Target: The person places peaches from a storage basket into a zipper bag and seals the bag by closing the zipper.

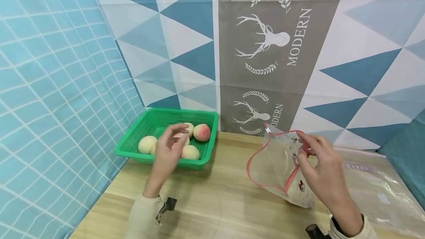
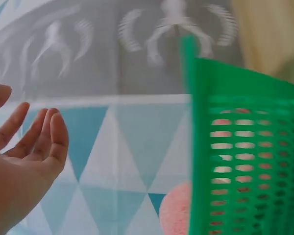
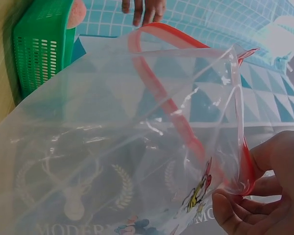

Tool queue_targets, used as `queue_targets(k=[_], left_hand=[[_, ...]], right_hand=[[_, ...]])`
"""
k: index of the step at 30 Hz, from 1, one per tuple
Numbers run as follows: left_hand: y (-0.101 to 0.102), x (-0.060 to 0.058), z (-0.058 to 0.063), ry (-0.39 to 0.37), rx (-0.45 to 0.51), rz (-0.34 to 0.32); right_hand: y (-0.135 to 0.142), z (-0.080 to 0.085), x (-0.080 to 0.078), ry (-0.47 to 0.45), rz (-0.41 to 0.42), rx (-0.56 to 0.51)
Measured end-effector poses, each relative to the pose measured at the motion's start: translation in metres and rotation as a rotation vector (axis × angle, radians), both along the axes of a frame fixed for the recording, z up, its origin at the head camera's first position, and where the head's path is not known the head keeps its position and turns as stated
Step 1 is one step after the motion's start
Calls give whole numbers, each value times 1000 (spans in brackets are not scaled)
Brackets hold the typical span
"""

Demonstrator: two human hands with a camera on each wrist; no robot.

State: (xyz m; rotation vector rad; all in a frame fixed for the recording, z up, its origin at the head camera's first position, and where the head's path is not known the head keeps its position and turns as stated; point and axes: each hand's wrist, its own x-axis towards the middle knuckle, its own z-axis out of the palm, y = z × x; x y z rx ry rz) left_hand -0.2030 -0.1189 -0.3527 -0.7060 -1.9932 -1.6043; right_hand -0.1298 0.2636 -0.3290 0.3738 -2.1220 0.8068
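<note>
A clear zip bag (image 1: 272,158) with a red seal and printed cartoon figures stands with its mouth spread on the table. My right hand (image 1: 322,167) pinches the red rim on its right side; in the right wrist view, thumb and fingers of the right hand (image 3: 264,191) close on that rim. Over the green basket (image 1: 132,153) hovers my left hand (image 1: 168,152), its fingers loosely bent and nothing in them. Several peaches, one of them a red-tinged peach (image 1: 201,132), lie in the basket. Some are partly hidden behind the left hand. In the left wrist view the hand (image 2: 32,156) is beside the basket wall (image 2: 255,147).
Flat on the wooden table (image 1: 219,194) at the right lies another clear plastic bag (image 1: 375,191), partly behind the right arm. A patterned cloth (image 1: 186,47) hangs at the back, and a blue grid-patterned cloth (image 1: 56,95) covers the left side.
</note>
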Motion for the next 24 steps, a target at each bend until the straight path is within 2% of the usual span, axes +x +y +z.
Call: queue_targets(k=[3, 5, 7, 10, 13, 17, 24], left_hand=[[-27, -4, 11, -137, 258, -80], [-43, -7, 15, -187, 378, -106], [-56, -10, 17, -219, 468, -128], [-66, -17, 14, -278, 533, -115], [-65, -27, 6, -333, 526, -69], [-58, -38, -5, -352, 439, -9], [-62, -44, -21, -348, 310, 157]], right_hand=[[-2, -1, 0, -16, 8, 5], [-4, -1, 0, -32, 8, 14], [-5, -2, 1, -45, 14, 18], [-7, -4, 3, -57, 27, 16], [-7, -6, 5, -59, 37, 10], [-8, -5, 4, -58, 34, 25], [-19, -5, 4, -74, 41, 35]])
